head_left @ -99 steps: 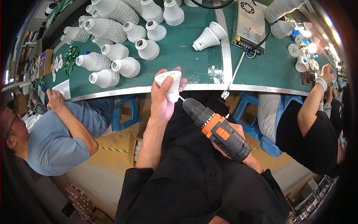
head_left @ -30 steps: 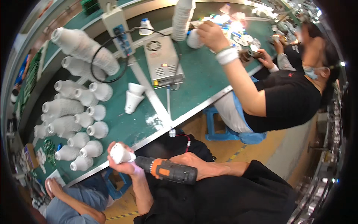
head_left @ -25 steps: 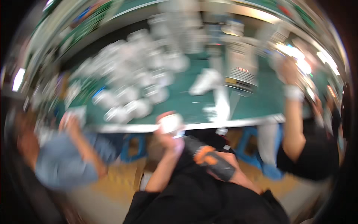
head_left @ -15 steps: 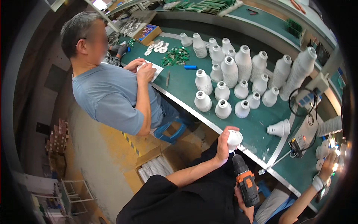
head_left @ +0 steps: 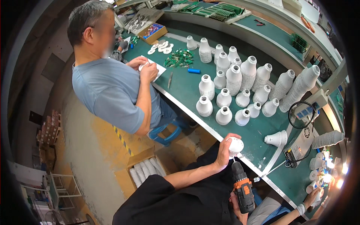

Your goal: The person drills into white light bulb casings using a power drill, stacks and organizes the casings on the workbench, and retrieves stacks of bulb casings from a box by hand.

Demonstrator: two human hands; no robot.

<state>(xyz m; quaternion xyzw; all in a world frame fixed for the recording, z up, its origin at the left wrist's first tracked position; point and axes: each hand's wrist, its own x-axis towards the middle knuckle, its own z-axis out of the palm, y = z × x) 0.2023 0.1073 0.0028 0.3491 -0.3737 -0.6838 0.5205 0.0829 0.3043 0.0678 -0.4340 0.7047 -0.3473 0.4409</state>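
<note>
My left hand (head_left: 222, 154) is closed around a white lamp housing (head_left: 236, 145) above the front edge of the bench, its round perforated end facing up. In my right hand (head_left: 235, 205) is a black and orange cordless drill (head_left: 243, 186), held by its grip. The drill's bit points up and reaches the underside of the housing; whether it touches a screw is hidden. On the bench just right of the housing, a few white housings nested together (head_left: 276, 138) lie on their side.
White housings (head_left: 233, 79), single and stacked, stand across the green bench (head_left: 240, 132). At left a co-worker (head_left: 108, 93) handles a small white piece. Another person's hand (head_left: 312, 197) is near lit lamps at right. A box of stacked white parts (head_left: 144, 170) sits on the floor.
The view has shifted slightly. My hands keep the housing and drill together in nearly the same pose. The other person's hand at right has moved nearer the bench's front edge.
</note>
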